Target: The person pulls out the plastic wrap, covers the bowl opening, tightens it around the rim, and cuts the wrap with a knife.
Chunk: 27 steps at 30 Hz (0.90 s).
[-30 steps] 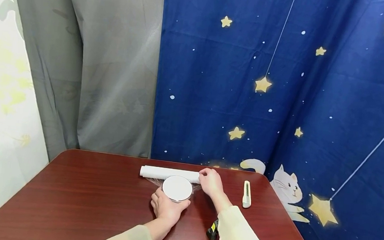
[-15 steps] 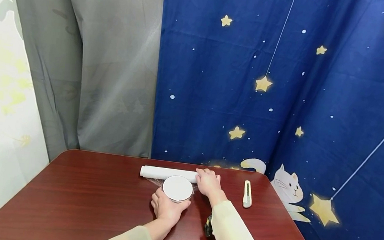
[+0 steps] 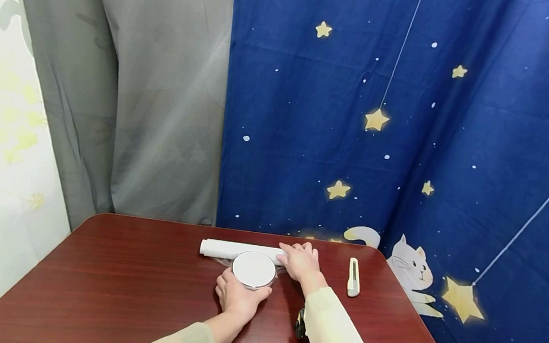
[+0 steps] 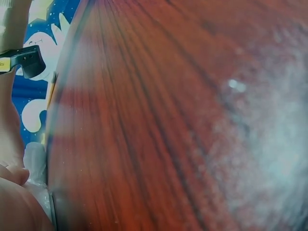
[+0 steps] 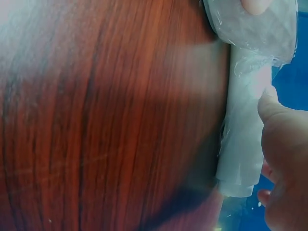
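Note:
A round container with a white top (image 3: 253, 269) and clear film around it stands near the table's middle. My left hand (image 3: 239, 297) grips its near side, fingers left and thumb right. Just behind the container lies a white film roll (image 3: 228, 249), film reaching between them. My right hand (image 3: 302, 264) holds the roll's right end, thumb towards the container. In the right wrist view the right hand (image 5: 288, 163) lies along the roll (image 5: 240, 125), beside the film-covered container (image 5: 264, 29). In the left wrist view only part of the left hand (image 4: 21, 207) shows.
On the dark red table (image 3: 123, 278), a white cutter (image 3: 353, 277) lies right of the right hand. A black object with a yellow patch (image 3: 300, 323) is at the right forearm. Grey and blue curtains (image 3: 306, 141) hang behind the table.
The right hand has moved slightly left along the roll from its right end, and its fingers have spread. Lately the roll has shifted a little nearer. The left hand and container have stayed put.

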{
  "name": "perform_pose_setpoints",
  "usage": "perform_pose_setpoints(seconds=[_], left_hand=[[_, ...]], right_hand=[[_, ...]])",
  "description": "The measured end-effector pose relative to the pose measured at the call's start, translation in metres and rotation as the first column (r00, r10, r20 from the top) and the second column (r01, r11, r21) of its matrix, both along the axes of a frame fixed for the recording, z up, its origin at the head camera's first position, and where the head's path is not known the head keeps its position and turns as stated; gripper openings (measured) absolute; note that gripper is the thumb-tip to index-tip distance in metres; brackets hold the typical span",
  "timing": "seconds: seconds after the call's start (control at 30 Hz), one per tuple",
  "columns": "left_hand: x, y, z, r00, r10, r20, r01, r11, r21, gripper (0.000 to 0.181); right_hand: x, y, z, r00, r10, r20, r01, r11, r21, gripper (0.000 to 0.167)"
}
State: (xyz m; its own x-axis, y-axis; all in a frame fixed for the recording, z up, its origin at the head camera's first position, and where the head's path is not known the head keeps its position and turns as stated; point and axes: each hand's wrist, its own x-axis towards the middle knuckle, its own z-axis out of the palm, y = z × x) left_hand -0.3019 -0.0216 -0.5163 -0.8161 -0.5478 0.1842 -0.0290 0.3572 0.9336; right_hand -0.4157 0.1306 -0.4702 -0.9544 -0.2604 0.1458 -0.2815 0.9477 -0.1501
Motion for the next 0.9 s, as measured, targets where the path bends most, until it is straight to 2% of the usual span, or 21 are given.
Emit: perform_pose_setpoints(seconds=[0.23,0.4,0.63,0.77,0.9], left_hand=[[0.004,-0.004,0.007,1.000,-0.012,0.003,0.012,1.000,-0.018,0.111],[0.004,-0.008,0.006,0.999,-0.041,-0.008,0.041,0.999,-0.036,0.111],[0.004,-0.015,0.000,0.994,-0.086,-0.070,0.082,0.995,-0.054,0.111],[0.008,-0.021,0.006,0.989,-0.126,-0.075,0.122,0.991,-0.058,0.106],[0.009,-0.026,0.011,0.984,-0.175,-0.045,0.173,0.984,-0.047,0.105]], right_hand=[[0.000,0.000,0.000,1.000,-0.005,-0.016,0.005,1.000,0.023,0.052],[0.003,0.001,0.005,1.000,-0.026,0.001,0.026,0.999,0.043,0.049],[0.008,0.002,0.017,0.994,-0.056,0.094,0.060,0.998,-0.034,0.047],[0.011,0.004,0.026,0.985,-0.073,0.156,0.087,0.993,-0.080,0.042],[0.013,0.006,0.031,0.980,-0.079,0.184,0.094,0.993,-0.072,0.038]])
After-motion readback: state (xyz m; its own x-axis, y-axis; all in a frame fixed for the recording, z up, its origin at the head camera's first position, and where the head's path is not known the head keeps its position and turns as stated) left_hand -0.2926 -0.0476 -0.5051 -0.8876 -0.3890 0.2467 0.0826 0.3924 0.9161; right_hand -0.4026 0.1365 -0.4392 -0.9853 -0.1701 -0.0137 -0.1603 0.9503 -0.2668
